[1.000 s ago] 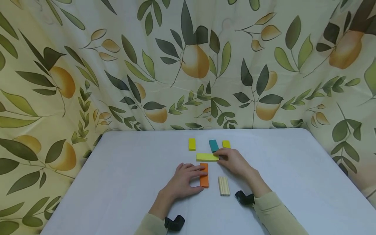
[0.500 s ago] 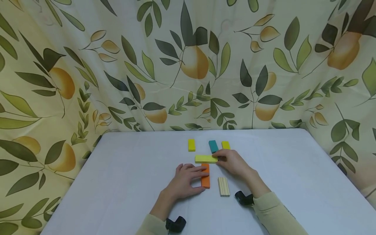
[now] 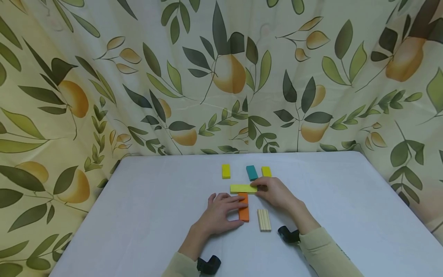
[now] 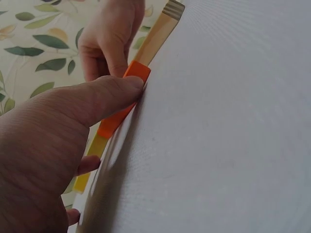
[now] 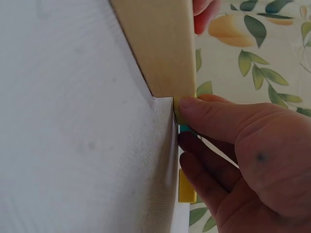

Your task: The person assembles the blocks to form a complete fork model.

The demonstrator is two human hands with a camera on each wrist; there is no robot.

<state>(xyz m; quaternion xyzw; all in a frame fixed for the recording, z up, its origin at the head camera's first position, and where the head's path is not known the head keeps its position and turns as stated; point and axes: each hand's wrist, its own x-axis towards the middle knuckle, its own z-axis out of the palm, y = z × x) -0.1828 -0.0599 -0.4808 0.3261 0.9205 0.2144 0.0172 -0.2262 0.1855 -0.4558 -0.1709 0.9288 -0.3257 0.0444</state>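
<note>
My left hand (image 3: 223,213) grips an orange block (image 3: 244,214), thumb at its near end and fingers over its upper part. The orange block lies lengthwise away from me on the white table. Across its far end lies a long yellow-green block (image 3: 239,189), and the two look to be touching, forming a T. My right hand (image 3: 275,191) pinches the yellow-green block's right end between thumb and fingers. In the left wrist view the thumb presses on the orange block (image 4: 116,120). In the right wrist view the thumb covers part of the yellow-green block (image 5: 177,112).
A pale, grooved wooden block (image 3: 264,220) lies right of the orange one. Beyond the right hand are a teal block (image 3: 252,173) and a small yellow block (image 3: 266,171). Another yellow block (image 3: 226,171) lies farther left. A patterned curtain (image 3: 221,115) hangs behind the table (image 3: 155,200).
The orange block has slid a little to the right with my left hand. The yellow-green block has shifted slightly toward me, against the orange block's far end.
</note>
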